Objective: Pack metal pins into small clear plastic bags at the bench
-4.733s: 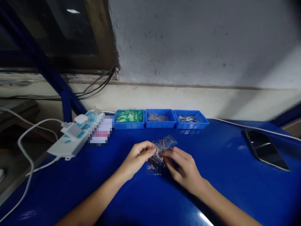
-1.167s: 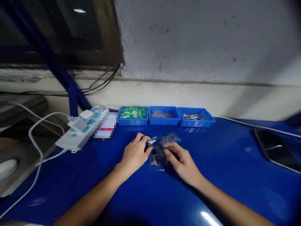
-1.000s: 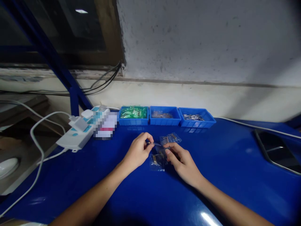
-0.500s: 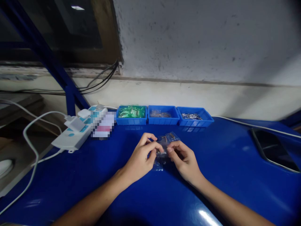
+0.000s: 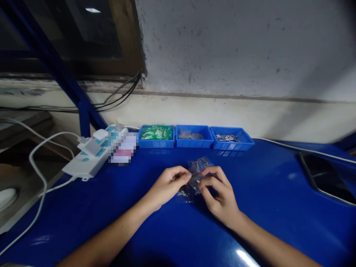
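Over the middle of the blue tabletop, my left hand [image 5: 170, 184] pinches the left edge of a small clear plastic bag [image 5: 195, 181] between thumb and fingers. My right hand [image 5: 220, 193] is at the bag's right side, its fingers curled and the fingertips closed at the plastic. What the bag holds is hard to make out. Beyond it lies another clear bag [image 5: 204, 162] with small brass-coloured pieces inside. Partly under my hands is a further clear bag [image 5: 185, 196], also on the table.
Along the wall stand a blue bin [image 5: 157, 144] with green packets, a blue bin [image 5: 194, 143] with clear bags, and a blue bin [image 5: 233, 145] with metal pins. A power strip [image 5: 83, 167] with white cables is at left, a phone [image 5: 325, 178] at right.
My left hand's raised fingers have come down into a pinch on the bag's edge. My right fingers have shifted on the bag, which now hangs more tilted.
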The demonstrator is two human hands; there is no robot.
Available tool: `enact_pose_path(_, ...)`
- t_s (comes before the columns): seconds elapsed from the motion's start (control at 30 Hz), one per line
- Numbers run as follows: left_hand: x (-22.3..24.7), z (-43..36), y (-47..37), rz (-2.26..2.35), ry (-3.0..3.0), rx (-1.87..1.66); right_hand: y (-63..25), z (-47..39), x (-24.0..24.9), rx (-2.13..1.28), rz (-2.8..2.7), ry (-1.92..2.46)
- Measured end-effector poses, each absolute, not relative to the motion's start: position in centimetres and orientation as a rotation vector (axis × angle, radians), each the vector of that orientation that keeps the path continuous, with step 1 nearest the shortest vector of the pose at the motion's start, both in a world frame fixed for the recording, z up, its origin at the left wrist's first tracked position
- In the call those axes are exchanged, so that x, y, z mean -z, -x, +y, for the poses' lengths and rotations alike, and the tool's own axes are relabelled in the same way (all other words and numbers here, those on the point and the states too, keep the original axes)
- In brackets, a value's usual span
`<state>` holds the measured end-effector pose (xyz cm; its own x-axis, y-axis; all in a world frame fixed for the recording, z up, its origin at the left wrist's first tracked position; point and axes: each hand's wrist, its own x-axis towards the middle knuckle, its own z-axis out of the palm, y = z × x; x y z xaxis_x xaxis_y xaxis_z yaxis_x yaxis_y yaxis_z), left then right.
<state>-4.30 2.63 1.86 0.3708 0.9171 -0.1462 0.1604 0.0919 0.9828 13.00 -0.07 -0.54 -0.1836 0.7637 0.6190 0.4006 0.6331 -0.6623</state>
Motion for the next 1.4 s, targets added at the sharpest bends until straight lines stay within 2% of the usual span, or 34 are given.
enact_pose_path(0.17,-1.6,2.7,4.3,1.005,-1.404,-0.885,-12.9,-0.1,0.7,-0.413,-1.758,1.093)
enact_pose_path(0.4,-1.4,2.2,4.5,1.032,-2.098,-1.055,-13.4,0.5,0.0,-0.857,-1.613,1.062)
enact_pose_path(0.53,-1.2,2.1,4.5,1.060,-2.217,-1.043,-12.8,0.4,0.1,-1.019,-1.467,1.147)
enact_pose_path(0.67,-1.2,2.5,4.5,1.122,-2.123,-0.984,-12.4,0.3,0.5,-0.983,-1.453,1.168)
enact_pose_path(0.93,-1.6,2.8,4.6,1.096,-1.625,-0.892,-12.5,0.0,0.4,-0.668,-1.729,0.993)
enact_pose_path(1.1,-1.6,2.9,4.6,1.135,-1.719,-0.965,-12.5,0.1,0.7,-0.658,-1.730,1.029)
enact_pose_path(1.27,-1.8,2.5,4.5,1.119,-2.011,-1.134,-12.8,0.2,0.5,-0.826,-1.611,1.119)
enact_pose_path(1.4,-1.8,1.8,4.4,0.997,-2.236,-1.130,-13.2,0.2,0.1,-0.915,-1.562,1.060)
